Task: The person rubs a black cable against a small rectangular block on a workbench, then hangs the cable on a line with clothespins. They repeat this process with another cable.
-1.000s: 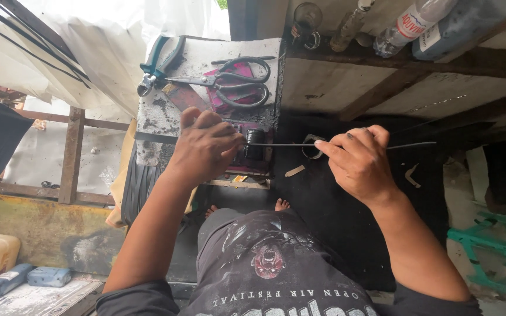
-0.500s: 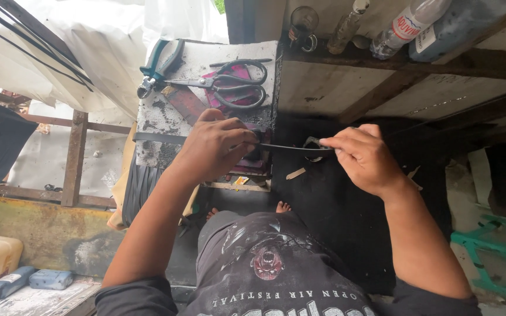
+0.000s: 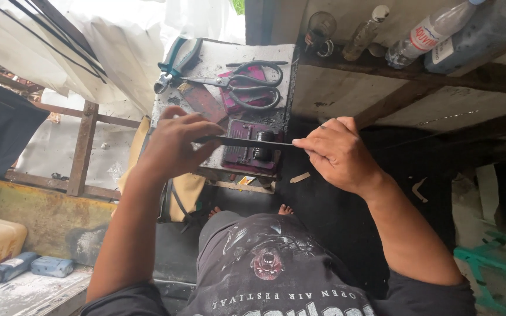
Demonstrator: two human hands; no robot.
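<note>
Black strip point(image 3: 244, 141) is stretching level between both hands, just above a maroon block point(image 3: 252, 153) on the counter point(image 3: 218, 64). Left hand point(image 3: 174, 146) and right hand point(image 3: 335, 153) are each pinching an end, keeping it taut; scissors point(image 3: 247, 85) and pliers point(image 3: 174, 63) are lying beyond, within reach.

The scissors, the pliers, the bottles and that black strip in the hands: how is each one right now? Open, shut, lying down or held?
Black strip: held level, pinched at both ends.
Left hand: gripping the strip's left end.
Right hand: pinching the strip's right end.
Scissors: lying flat, blades shut.
Pliers: lying on the board, untouched.
Clear plastic bottle: lying on the shelf, cap on.
</note>
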